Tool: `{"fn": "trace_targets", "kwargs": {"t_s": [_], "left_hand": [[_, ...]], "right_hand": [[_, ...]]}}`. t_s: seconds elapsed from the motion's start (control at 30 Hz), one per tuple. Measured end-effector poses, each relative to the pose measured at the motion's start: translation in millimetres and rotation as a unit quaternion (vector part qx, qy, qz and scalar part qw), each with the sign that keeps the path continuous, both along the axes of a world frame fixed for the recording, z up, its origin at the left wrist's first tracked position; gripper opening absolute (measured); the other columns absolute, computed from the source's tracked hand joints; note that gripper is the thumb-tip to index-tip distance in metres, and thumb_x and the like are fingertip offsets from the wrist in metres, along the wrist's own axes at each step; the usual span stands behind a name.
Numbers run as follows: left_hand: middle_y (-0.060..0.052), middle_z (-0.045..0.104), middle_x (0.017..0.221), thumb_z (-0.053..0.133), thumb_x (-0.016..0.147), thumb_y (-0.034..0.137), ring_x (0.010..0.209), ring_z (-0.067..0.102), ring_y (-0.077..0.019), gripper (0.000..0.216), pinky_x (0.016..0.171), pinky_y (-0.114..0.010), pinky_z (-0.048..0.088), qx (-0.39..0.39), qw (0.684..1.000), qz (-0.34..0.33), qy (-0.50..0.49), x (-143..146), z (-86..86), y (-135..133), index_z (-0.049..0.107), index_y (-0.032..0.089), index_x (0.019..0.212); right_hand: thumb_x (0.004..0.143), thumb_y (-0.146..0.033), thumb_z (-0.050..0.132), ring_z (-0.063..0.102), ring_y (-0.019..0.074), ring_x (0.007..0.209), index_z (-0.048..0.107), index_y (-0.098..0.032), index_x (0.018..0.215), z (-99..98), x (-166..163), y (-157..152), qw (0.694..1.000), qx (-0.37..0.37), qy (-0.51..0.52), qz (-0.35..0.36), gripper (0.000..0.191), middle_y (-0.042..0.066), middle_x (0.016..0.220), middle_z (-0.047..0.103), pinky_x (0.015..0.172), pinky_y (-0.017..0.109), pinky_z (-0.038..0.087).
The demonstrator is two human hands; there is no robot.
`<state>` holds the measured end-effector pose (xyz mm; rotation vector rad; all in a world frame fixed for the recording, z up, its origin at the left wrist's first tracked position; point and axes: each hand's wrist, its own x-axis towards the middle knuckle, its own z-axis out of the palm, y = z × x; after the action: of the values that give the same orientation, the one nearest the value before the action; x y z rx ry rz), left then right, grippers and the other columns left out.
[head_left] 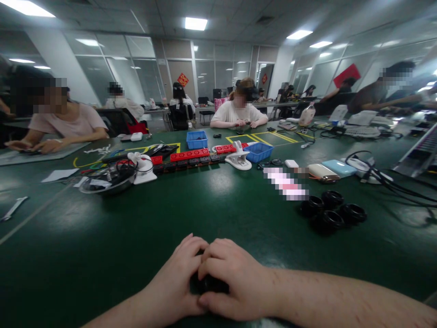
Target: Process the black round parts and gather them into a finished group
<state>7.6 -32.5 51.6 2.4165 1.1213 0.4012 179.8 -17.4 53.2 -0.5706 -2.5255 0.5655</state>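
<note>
black object point(215, 285) | between both hands point(182, 273) point(237, 275) | direction, long axis hidden

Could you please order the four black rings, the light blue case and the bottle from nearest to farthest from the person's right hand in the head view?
From the right hand:
1. Four black rings: ahead, to the right.
2. Light blue case: behind the rings.
3. Bottle: well beyond the case, slightly leftward.

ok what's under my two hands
Part of a black object shows between the left hand and right hand; the rest is covered, its full shape hidden.
</note>
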Motion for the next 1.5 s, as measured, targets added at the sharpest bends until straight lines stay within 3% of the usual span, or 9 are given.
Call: {"fn": "trace_targets", "kwargs": {"t_s": [0.1, 0.27, 0.43, 0.57, 0.67, 0.93, 1.13, 1.3, 1.5], "left_hand": [[-0.002, 0.055, 0.106, 0.070, 0.055, 0.019, 0.105, 0.048, -0.0259, 0.021, 0.101, -0.044, 0.032, -0.012, 0.999, -0.032, 0.000, -4, -0.2, 4, 0.063, 0.022, 0.074], [-0.001, 0.050, 0.123, 0.068, 0.056, 0.019, 0.121, 0.038, -0.0310, 0.023, 0.105, -0.051, 0.020, -0.033, 0.997, -0.062, 0.030, -8, -3.2, 10, 0.068, 0.026, 0.077], [0.003, 0.047, 0.130, 0.066, 0.060, 0.021, 0.127, 0.033, -0.0302, 0.037, 0.107, -0.054, 0.014, -0.040, 0.994, -0.097, 0.039, -11, -2.1, 10, 0.066, 0.033, 0.096], [-0.002, 0.041, 0.136, 0.069, 0.058, 0.025, 0.129, 0.029, -0.0300, 0.073, 0.108, -0.053, 0.012, -0.041, 0.994, -0.089, 0.052, -13, -1.5, 10, 0.045, 0.030, 0.127], [-0.007, 0.036, 0.140, 0.071, 0.059, 0.038, 0.131, 0.025, -0.0319, 0.087, 0.107, -0.056, 0.010, -0.051, 0.994, -0.078, 0.059, -14, -6.4, 11, 0.032, 0.025, 0.136], [-0.013, 0.050, 0.123, 0.073, 0.053, 0.053, 0.119, 0.040, -0.0353, 0.084, 0.103, -0.064, 0.007, 0.012, 1.000, 0.010, 0.022, -6, -18.2, 3, 0.043, 0.019, 0.123], [-0.003, 0.057, 0.093, 0.072, 0.063, 0.039, 0.096, 0.053, -0.0237, 0.034, 0.106, -0.055, 0.012, 0.024, 0.999, 0.040, -0.001, -1, -10.2, 0, 0.060, 0.022, 0.090], [-0.001, 0.055, 0.091, 0.076, 0.060, 0.037, 0.093, 0.051, -0.0224, 0.031, 0.104, -0.051, 0.019, 0.023, 0.998, 0.026, -0.044, -5, -12.2, 4, 0.061, 0.020, 0.080], [-0.003, 0.056, 0.100, 0.078, 0.053, 0.022, 0.103, 0.048, -0.0234, 0.029, 0.102, -0.038, 0.027, 0.020, 0.997, -0.023, -0.070, -11, -16.4, 8, 0.058, 0.018, 0.073]], "right_hand": [[0.071, -0.023, 0.055, 0.054, 0.0151, 0.081, 0.058, -0.017, 0.082, 1.5, 0, -1, 0.999, 0.003, 0.027, 0.041, 0.013, 0.004, 0.084, 0.059, 0.075, 0.029, 0.043], [0.067, -0.016, 0.041, 0.055, 0.0131, 0.082, 0.058, -0.017, 0.074, 2.3, 0, 0, 0.990, 0.029, 0.070, 0.120, 0.019, 0.003, 0.079, 0.063, 0.089, 0.029, 0.040], [0.065, -0.017, 0.040, 0.054, 0.0146, 0.086, 0.059, -0.016, 0.071, 0.6, 0, 2, 0.982, 0.060, 0.088, 0.153, 0.019, 0.003, 0.078, 0.065, 0.099, 0.029, 0.033], [0.069, -0.019, 0.041, 0.054, 0.0143, 0.090, 0.059, -0.016, 0.076, 1.3, -1, 2, 0.980, 0.057, 0.112, 0.153, 0.019, 0.003, 0.082, 0.065, 0.098, 0.029, 0.033], [0.078, -0.030, 0.043, 0.053, 0.0147, 0.095, 0.057, -0.016, 0.088, 4.6, 0, 0, 0.984, 0.036, 0.127, 0.119, 0.022, 0.006, 0.092, 0.062, 0.095, 0.031, 0.035], [0.068, -0.049, 0.064, 0.050, 0.0184, 0.084, 0.053, -0.017, 0.093, 2.3, 0, -2, 0.997, 0.019, 0.070, -0.007, 0.042, 0.006, 0.092, 0.058, 0.076, 0.033, 0.039], [0.072, -0.053, 0.060, 0.049, 0.0187, 0.083, 0.052, -0.017, 0.089, 1.6, 0, -3, 0.998, 0.012, 0.060, -0.016, 0.041, 0.006, 0.090, 0.056, 0.074, 0.033, 0.038], [0.078, -0.046, 0.057, 0.047, 0.0182, 0.079, 0.051, -0.016, 0.090, 5.2, 0, -5, 0.998, 0.010, 0.062, -0.012, 0.034, 0.006, 0.086, 0.054, 0.069, 0.033, 0.038], [0.079, -0.019, 0.056, 0.049, 0.0179, 0.087, 0.052, -0.016, 0.090, 1.9, -1, -3, 0.998, -0.028, 0.058, -0.006, 0.013, 0.007, 0.092, 0.052, 0.075, 0.033, 0.042]]}}
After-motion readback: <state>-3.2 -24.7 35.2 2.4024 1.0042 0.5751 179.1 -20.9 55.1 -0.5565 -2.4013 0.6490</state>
